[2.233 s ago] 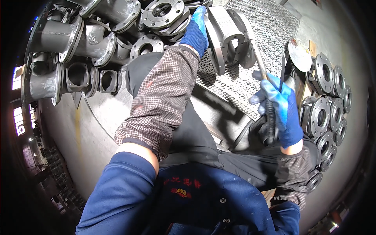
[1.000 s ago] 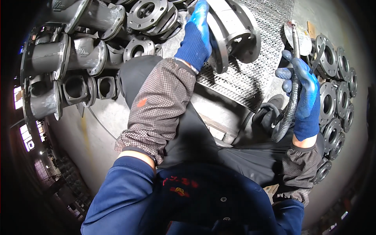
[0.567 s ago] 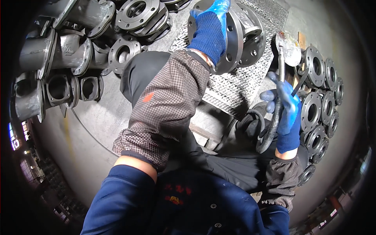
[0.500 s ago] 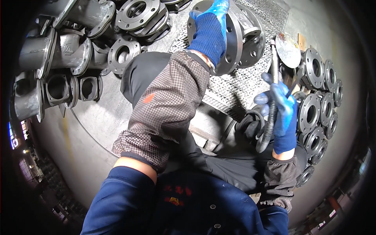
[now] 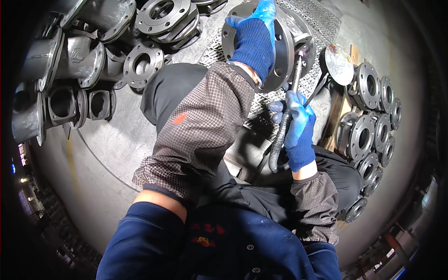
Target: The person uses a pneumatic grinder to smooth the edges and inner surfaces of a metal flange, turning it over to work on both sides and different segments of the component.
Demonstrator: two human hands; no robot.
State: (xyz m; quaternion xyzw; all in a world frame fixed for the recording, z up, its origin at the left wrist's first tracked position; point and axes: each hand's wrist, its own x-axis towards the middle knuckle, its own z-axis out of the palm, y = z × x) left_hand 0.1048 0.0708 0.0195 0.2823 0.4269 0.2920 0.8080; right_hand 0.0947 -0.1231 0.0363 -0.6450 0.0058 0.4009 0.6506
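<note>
My left hand (image 5: 255,44), in a blue coated glove, grips a grey flanged metal casting (image 5: 285,53) near its upper edge. Its thumb reaches left, and the other fingertips are out of sight. In my gloved right hand (image 5: 298,128) is a slim die grinder (image 5: 296,81) with a ribbed black hose (image 5: 277,147) trailing below the fist. The grinder's pinkish tip points up at the casting's right side, at or very near the metal; whether it touches I cannot tell. Under the casting lies a textured metal mat (image 5: 329,23).
Flanged valve bodies (image 5: 74,60) are stacked at the left, with flanged rings (image 5: 163,18) beside them. More round flanges (image 5: 361,137) stand in rows at the right. A whitish disc (image 5: 339,65) sits right of the mat. A thin cable (image 5: 100,163) crosses the floor.
My right hand has moved left with the die grinder, bringing its tip from beside the casting to the casting's right side. My left hand stays on the casting.
</note>
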